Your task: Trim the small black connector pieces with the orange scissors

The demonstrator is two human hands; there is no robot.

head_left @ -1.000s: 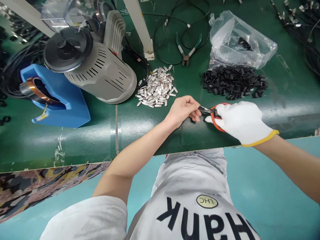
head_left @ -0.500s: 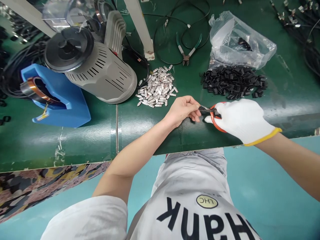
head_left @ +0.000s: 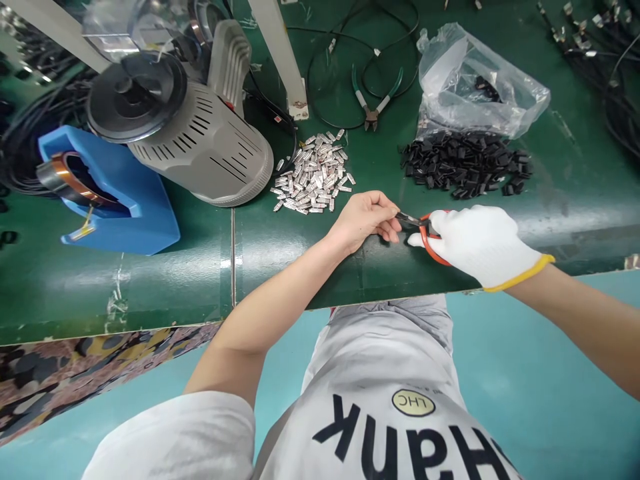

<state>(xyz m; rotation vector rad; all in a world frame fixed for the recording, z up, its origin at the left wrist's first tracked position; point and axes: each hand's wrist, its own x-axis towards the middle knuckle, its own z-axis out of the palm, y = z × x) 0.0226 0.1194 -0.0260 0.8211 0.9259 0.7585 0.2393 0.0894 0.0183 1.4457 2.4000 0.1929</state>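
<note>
My right hand, in a white glove with a yellow cuff, is closed around red-handled pliers. The pliers' dark jaws point left, into the fingertips of my bare left hand. Thumb and index finger of that hand pinch together at the jaw tips; what they hold is too small and hidden to name. Just beyond my left hand lies a pile of small silver metal connector pieces. Behind the gloved hand is a heap of small black plastic pieces.
A clear plastic bag lies behind the black heap. Green-handled cutters rest near looped black cable. At left stand a grey machine and a blue tape dispenser. More cables lie far right. The green table's front edge is near my body.
My gloved hand has rotated slightly and its wrist has shifted a little left, with the pliers still in it. My left hand stays almost where it was.
</note>
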